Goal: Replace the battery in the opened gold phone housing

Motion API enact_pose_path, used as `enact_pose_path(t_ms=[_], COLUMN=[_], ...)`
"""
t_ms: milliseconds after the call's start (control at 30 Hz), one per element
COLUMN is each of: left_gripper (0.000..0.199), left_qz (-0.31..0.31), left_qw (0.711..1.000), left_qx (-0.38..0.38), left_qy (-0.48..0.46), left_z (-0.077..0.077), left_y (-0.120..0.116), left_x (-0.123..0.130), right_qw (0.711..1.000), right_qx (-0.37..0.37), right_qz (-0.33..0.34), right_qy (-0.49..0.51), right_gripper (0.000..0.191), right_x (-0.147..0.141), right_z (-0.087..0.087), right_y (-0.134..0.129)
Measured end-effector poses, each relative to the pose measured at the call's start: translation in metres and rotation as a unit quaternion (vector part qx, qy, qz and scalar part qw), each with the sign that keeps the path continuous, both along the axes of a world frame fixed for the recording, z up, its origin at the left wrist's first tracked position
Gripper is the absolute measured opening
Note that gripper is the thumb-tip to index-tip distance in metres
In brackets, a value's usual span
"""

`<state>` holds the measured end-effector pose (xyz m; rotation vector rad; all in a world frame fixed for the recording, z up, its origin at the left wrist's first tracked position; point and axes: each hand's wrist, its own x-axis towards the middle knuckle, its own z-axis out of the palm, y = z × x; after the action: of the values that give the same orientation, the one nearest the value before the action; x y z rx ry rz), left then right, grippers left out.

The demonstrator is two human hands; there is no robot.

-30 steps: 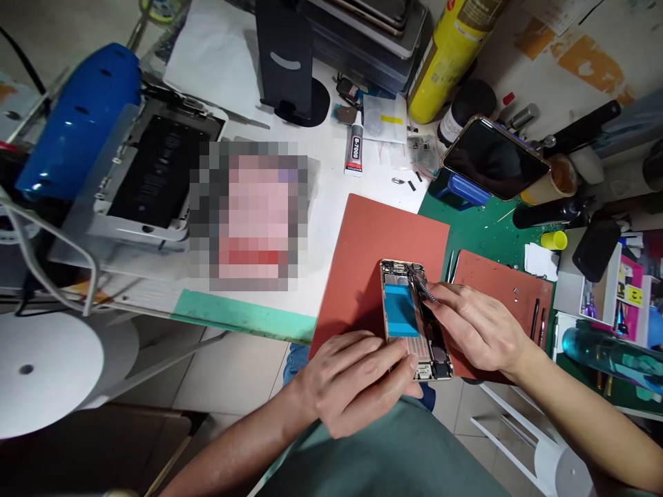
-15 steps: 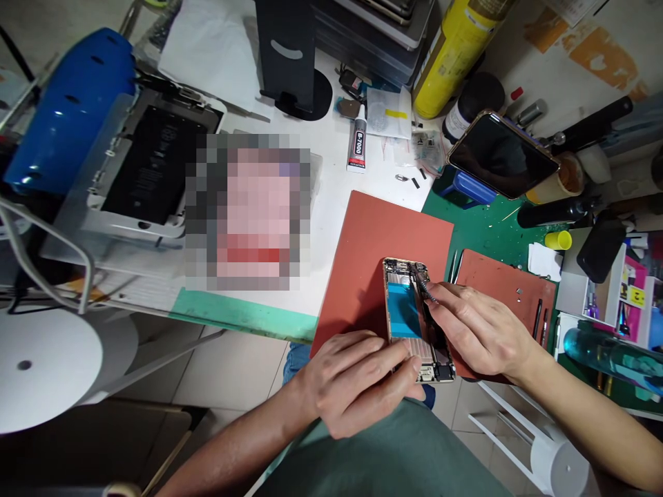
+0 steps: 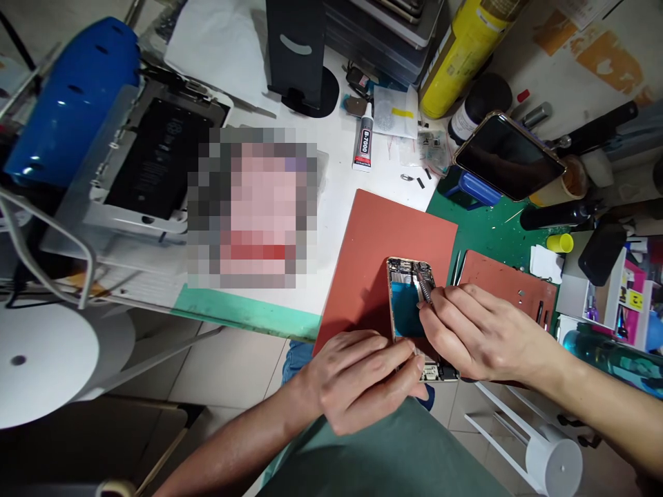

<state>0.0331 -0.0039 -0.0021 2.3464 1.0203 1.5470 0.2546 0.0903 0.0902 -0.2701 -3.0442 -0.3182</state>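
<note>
An opened phone body (image 3: 407, 307) with a blue film inside lies over the near edge of a reddish-brown mat (image 3: 357, 276). My left hand (image 3: 360, 379) is closed on the phone's lower left corner, fingers across its bottom part. My right hand (image 3: 474, 331) pinches a slim grey tool with a ridged grip (image 3: 425, 286); whether it is tweezers or a screwdriver I cannot tell. Its tip points at the upper inside of the phone. The right fingers cover part of the phone's right side.
Right of the mat lies a smaller brown mat (image 3: 497, 269) with thin tools. A phone (image 3: 510, 157) leans on a blue stand. Behind are a glue tube (image 3: 363, 141) and a yellow can (image 3: 456, 55). An opened tablet-like device (image 3: 155, 162) lies left, beside a blurred patch.
My right hand has shifted slightly left over the phone, and its tool now stands steeper. My left hand keeps its hold. The whole view has moved a little.
</note>
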Motion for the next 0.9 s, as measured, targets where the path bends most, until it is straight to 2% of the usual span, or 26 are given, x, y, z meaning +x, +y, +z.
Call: enact_pose_path(t_ms=[200, 367, 567, 700, 900], left_gripper=[0.022, 0.021, 0.026, 0.025, 0.021], left_qz=[-0.022, -0.046, -0.044, -0.040, -0.032], left_qw=[1.000, 0.996, 0.997, 0.996, 0.997], left_qx=[-0.007, -0.074, -0.061, -0.067, -0.069], left_qy=[0.001, 0.034, 0.023, 0.033, 0.023], left_z=[0.001, 0.012, 0.011, 0.011, 0.014], left_y=[-0.002, -0.003, -0.004, -0.004, -0.003], left_x=[-0.005, -0.010, -0.010, -0.010, -0.012], right_qw=[0.999, 0.999, 0.999, 0.999, 0.999], right_qx=[-0.033, -0.024, 0.019, 0.009, 0.001], right_qz=[0.006, 0.025, 0.038, 0.038, 0.034], right_qy=[-0.038, -0.032, -0.031, -0.028, 0.005], right_gripper=[0.022, 0.021, 0.013, 0.018, 0.009], right_x=[-0.003, -0.006, -0.010, -0.014, -0.015], right_z=[0.005, 0.006, 0.006, 0.007, 0.002], right_y=[0.000, 0.003, 0.009, 0.012, 0.013])
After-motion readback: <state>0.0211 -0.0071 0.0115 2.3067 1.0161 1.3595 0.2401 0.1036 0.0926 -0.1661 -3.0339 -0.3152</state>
